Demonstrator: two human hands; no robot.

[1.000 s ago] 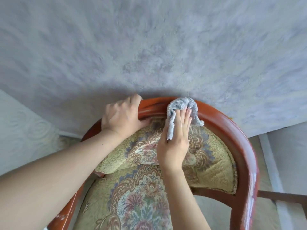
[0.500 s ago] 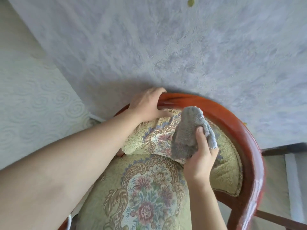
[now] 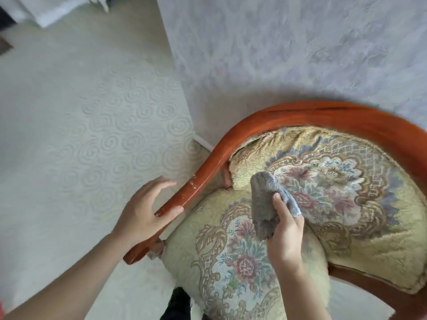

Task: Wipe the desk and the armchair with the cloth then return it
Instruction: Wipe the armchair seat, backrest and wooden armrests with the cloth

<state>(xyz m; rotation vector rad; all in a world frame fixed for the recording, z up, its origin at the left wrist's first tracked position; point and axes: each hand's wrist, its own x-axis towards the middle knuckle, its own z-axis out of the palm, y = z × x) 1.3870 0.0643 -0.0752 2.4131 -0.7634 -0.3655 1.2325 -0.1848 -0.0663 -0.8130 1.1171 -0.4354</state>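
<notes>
The armchair has a curved red-brown wooden frame (image 3: 323, 114) and floral yellow cushions (image 3: 335, 181). My right hand (image 3: 285, 236) is closed on a grey cloth (image 3: 265, 204), held bunched just above the seat where it meets the back cushion. My left hand (image 3: 143, 211) rests on the left armrest (image 3: 191, 192), thumb over the top of the wood and fingers spread on its outer side. White scuffs mark that armrest. The desk is out of view.
A grey textured wall (image 3: 300, 54) stands right behind the chair. A pale wall with a swirl pattern (image 3: 92, 135) runs along the left. A dark object (image 3: 178, 303) shows at the bottom edge beside the seat.
My left hand slid from the top of the chair back down to the left armrest. My right hand brought the cloth down off the top rail to the seat. The view swung left.
</notes>
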